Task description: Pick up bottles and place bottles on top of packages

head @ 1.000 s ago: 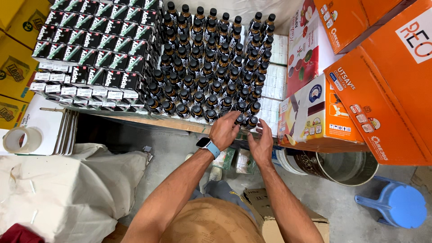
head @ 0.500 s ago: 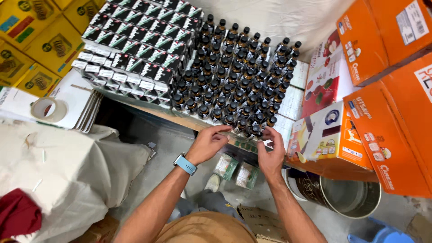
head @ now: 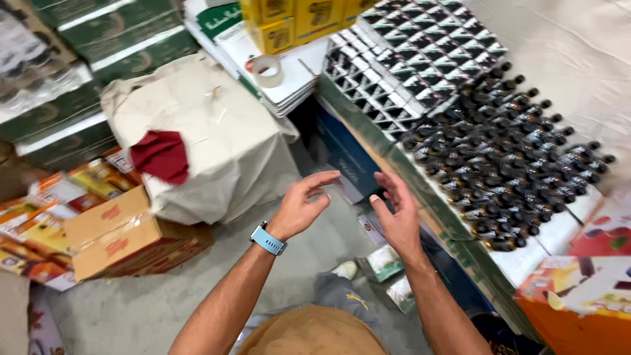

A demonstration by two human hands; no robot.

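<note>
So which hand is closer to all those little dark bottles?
Probably the right hand. It hangs beside the table edge, nearer the dark bottles. The left hand, above the watch, is farther out over the floor. Both look empty.

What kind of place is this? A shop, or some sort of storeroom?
Probably a storeroom or packing area. Dozens of small dark bottles stand packed together on a table, stacked cartons line the walls, and a tape roll lies nearby.
</note>
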